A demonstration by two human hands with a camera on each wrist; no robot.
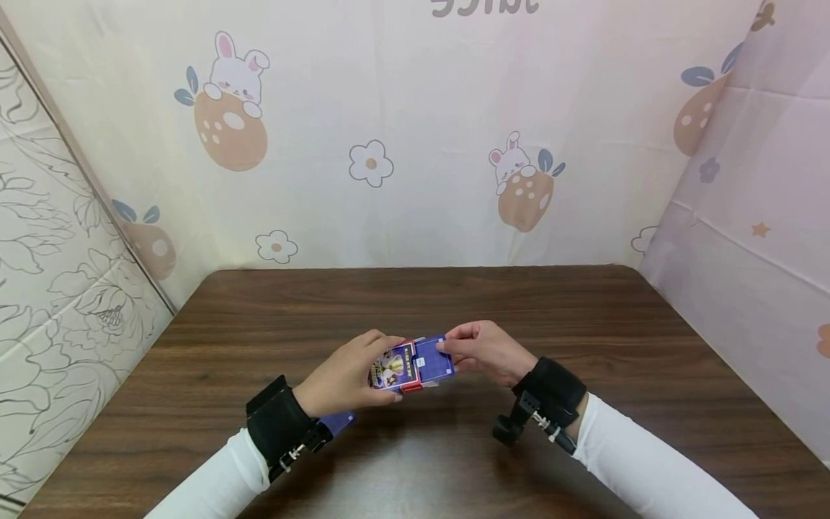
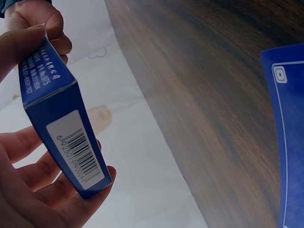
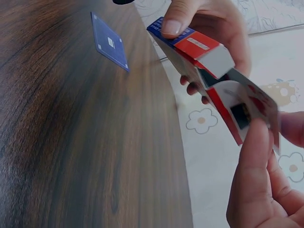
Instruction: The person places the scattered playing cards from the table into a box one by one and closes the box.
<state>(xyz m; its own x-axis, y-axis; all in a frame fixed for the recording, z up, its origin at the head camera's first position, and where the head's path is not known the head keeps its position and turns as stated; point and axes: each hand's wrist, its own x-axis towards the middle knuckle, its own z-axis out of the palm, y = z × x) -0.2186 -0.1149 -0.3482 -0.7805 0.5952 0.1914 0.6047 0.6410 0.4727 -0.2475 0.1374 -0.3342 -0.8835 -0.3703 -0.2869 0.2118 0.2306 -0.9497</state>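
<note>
My left hand (image 1: 346,371) grips a small blue and red card box (image 1: 392,367) by its long edges, above the table. A white barcode label marks the box end in the left wrist view. From the box's open end, facing right, a blue-backed card (image 1: 434,357) sticks out. The thumb and fingers of my right hand (image 1: 491,353) pinch that card's outer edge. In the right wrist view the box's end flap (image 3: 225,111) hangs open beside it. Another blue card (image 3: 110,42) lies on the table, partly hidden under my left wrist in the head view.
The brown wood-grain table (image 1: 519,468) stretches around both hands. A white cloth (image 1: 441,202) with rabbit and flower prints hangs behind its far edge, and similar cloth covers the right side. A flower-patterned panel (image 1: 58,288) stands on the left.
</note>
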